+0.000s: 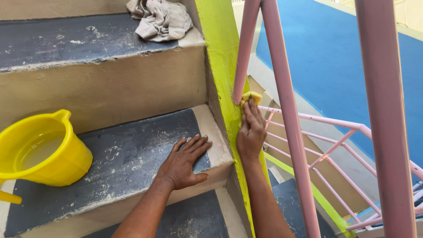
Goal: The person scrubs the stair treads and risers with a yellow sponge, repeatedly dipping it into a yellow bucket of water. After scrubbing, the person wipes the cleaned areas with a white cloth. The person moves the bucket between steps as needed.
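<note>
The right hand [251, 132] presses a small yellow sponge [251, 97] against the green edge [222, 66] by the pink railing [282, 88], middle of the frame. The left hand [185, 161] lies open and flat on the step [128, 158]. Rubbing in short strokes with firm fingers would likely clean best.

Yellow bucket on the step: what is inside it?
The yellow bucket holds cloudy water, filling it partway. The murk and the near wall hide the bottom, so anything sunk there cannot be seen.
</note>
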